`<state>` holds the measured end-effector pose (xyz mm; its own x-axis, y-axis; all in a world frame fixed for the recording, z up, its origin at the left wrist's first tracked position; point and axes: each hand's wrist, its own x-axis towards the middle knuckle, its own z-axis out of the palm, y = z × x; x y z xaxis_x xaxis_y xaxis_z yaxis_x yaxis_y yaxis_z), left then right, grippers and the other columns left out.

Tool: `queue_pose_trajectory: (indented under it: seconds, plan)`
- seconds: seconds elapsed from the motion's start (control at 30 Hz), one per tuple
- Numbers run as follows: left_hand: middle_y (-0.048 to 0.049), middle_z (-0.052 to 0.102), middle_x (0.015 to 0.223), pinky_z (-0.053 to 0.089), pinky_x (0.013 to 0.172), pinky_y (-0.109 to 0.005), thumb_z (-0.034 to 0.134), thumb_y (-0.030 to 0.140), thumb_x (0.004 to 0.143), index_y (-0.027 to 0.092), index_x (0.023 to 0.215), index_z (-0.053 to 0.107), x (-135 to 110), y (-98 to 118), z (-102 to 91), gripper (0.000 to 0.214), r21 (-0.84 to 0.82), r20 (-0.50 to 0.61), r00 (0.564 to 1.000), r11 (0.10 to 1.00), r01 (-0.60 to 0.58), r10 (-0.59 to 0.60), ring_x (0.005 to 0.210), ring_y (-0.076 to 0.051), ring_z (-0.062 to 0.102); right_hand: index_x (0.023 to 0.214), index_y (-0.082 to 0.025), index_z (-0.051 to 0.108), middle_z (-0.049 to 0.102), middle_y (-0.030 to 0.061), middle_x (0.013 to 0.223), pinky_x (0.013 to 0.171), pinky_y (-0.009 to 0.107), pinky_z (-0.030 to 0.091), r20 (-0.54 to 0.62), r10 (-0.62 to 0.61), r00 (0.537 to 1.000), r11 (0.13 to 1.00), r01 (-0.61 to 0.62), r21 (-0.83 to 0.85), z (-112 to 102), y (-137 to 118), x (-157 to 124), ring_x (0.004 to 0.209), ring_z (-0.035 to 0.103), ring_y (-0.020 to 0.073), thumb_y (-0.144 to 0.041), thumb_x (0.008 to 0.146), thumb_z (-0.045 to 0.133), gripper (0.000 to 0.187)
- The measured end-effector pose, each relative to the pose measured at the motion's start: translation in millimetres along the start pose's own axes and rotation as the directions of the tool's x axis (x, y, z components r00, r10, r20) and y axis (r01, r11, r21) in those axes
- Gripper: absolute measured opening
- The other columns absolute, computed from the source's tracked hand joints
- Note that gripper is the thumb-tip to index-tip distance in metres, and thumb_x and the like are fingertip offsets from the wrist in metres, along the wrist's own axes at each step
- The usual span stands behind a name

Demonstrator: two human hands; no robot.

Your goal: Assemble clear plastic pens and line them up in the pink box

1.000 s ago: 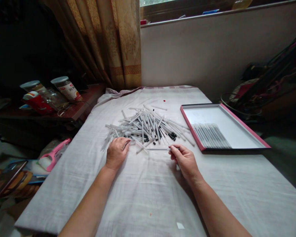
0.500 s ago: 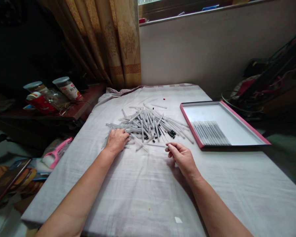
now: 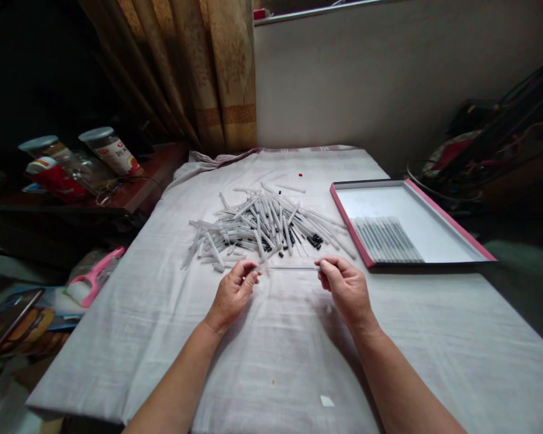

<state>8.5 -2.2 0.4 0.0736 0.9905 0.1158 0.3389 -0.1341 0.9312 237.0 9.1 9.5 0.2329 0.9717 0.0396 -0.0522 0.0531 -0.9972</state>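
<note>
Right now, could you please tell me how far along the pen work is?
A short row of pens lies in the tray. The right hand pinches one thin clear tube, its other end near the left hand. The large loose pile on the cloth is not yet laid out, so most seems left.

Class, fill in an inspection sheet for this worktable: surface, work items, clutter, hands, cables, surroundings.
Surface: table covered with a creased white cloth.
Work items: loose pile of clear tubes and black caps; pink-rimmed tray holding a neat row of tubes; one thin tube at the hands.
Clutter: red bit beyond the pile; white scrap near the front edge.
Hands: right hand pinches the thin tube's end; left hand curled at its other end, contact unclear.
Cables: dark cords right of the table.
Surroundings: curtain, wall, jars on a side shelf, pink-handled tool.
</note>
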Motion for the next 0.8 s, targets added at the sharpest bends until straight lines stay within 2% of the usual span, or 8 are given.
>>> queue_pose_trajectory:
  seconds: [0.17, 0.33, 0.67, 0.8]
  plan:
    - [-0.0015, 0.066, 0.083, 0.049, 0.068, -0.024, 0.052, 0.033, 0.09, 0.02, 0.102, 0.058, 1, -3, -0.2, 0.019, 0.069, 0.01, 0.999, 0.997, -0.031, 0.031, 0.072, -0.013, 0.064, 0.073, -0.017, 0.067, 0.053, -0.0037, 0.051, 0.043, 0.021, 0.034, 0.001, -0.001, 1.0, 1.0, 0.001, -0.006, -1, 0, 0, 0.044, 0.045, 0.0085, -0.036, 0.078, 0.063, 0.02]
    - [-0.0032, 0.066, 0.087, 0.05, 0.068, -0.025, 0.05, 0.033, 0.091, 0.019, 0.104, 0.058, -2, -7, 0.5, 0.021, 0.128, 0.017, 1.0, 0.992, -0.017, 0.015, 0.073, -0.014, 0.065, 0.072, -0.017, 0.067, 0.052, -0.0042, 0.05, 0.042, 0.021, 0.034, -0.016, -0.006, 1.0, 1.0, 0.006, -0.012, -1, -1, -2, 0.043, 0.044, 0.0084, -0.036, 0.078, 0.062, 0.02]
    - [-0.003, 0.067, 0.089, 0.05, 0.068, -0.022, 0.051, 0.026, 0.091, 0.019, 0.102, 0.06, -5, 5, -1.3, 0.016, 0.272, 0.025, 0.991, 0.953, -0.132, 0.13, 0.075, -0.014, 0.063, 0.071, -0.017, 0.066, 0.054, -0.0031, 0.052, 0.043, 0.022, 0.037, 0.044, 0.006, 0.999, 0.989, 0.001, -0.149, 3, -2, -3, 0.044, 0.046, 0.0094, -0.036, 0.077, 0.061, 0.02]
    - [-0.0025, 0.067, 0.087, 0.05, 0.069, -0.023, 0.051, 0.026, 0.091, 0.019, 0.102, 0.06, -7, 5, -2.4, 0.016, 0.301, 0.023, 0.99, 0.943, -0.141, 0.14, 0.074, -0.014, 0.062, 0.072, -0.017, 0.067, 0.054, -0.0029, 0.053, 0.043, 0.022, 0.036, 0.064, 0.021, 0.998, 0.984, -0.01, -0.176, 0, -1, -2, 0.045, 0.046, 0.0096, -0.036, 0.077, 0.061, 0.021]
